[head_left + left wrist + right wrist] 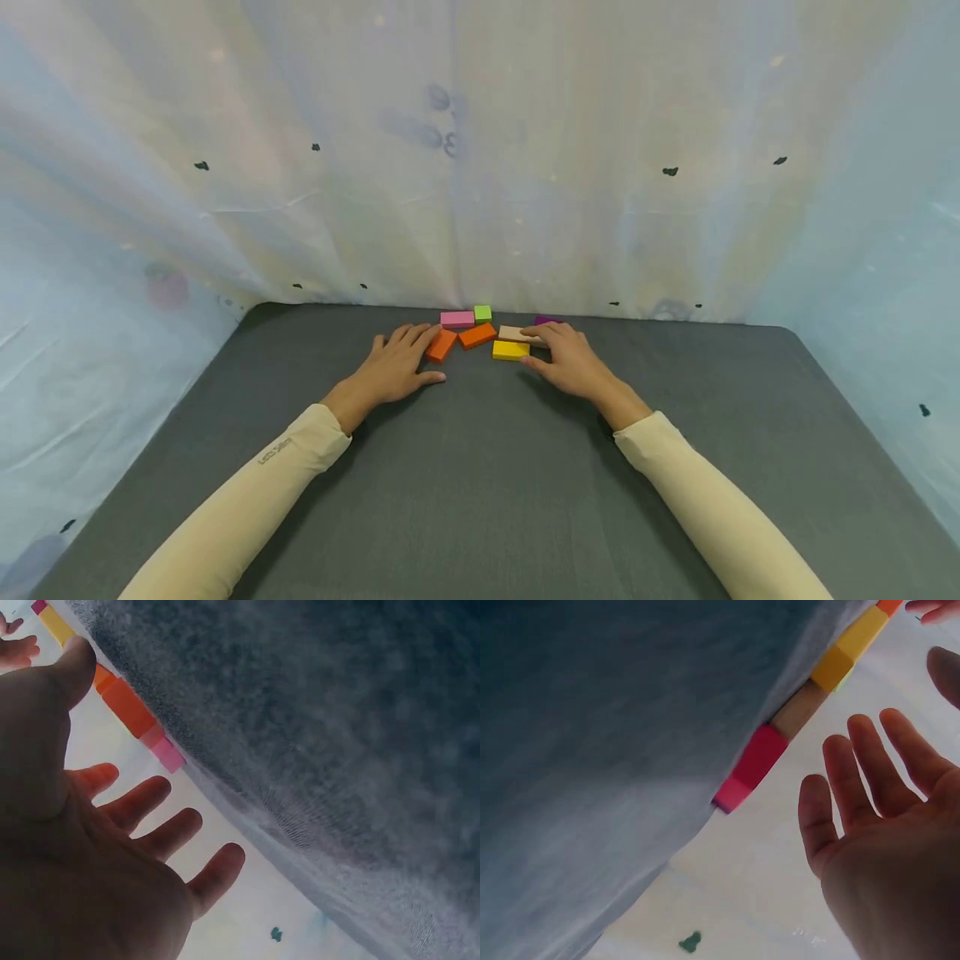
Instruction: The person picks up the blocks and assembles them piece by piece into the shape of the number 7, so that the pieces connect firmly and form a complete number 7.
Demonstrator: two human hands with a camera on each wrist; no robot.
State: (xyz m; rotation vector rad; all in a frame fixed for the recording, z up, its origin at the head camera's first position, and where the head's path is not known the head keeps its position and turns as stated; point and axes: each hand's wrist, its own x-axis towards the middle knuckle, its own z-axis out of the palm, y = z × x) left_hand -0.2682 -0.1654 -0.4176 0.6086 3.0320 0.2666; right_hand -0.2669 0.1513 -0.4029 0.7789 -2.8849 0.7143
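Leftmost orange block (442, 346), its long axis slanting toward the table's (480, 500) far edge, lies just right of the left hand (393, 367); the yellow block (511, 351) is nearer the right hand (573, 362). I see all fingers loosely spread, gripping nothing.

Left sleeve (247, 492): long, pale cream-yellow; carries small dark lettering (274, 451), not surely legible, above a loose, slightly flared left cuff (324, 429). Right sleeve (727, 508): long, matching cream-yellow; ends likewise in a loose, slightly flared right cuff (645, 440). Left hand (392, 367), right hand (573, 362): bare.
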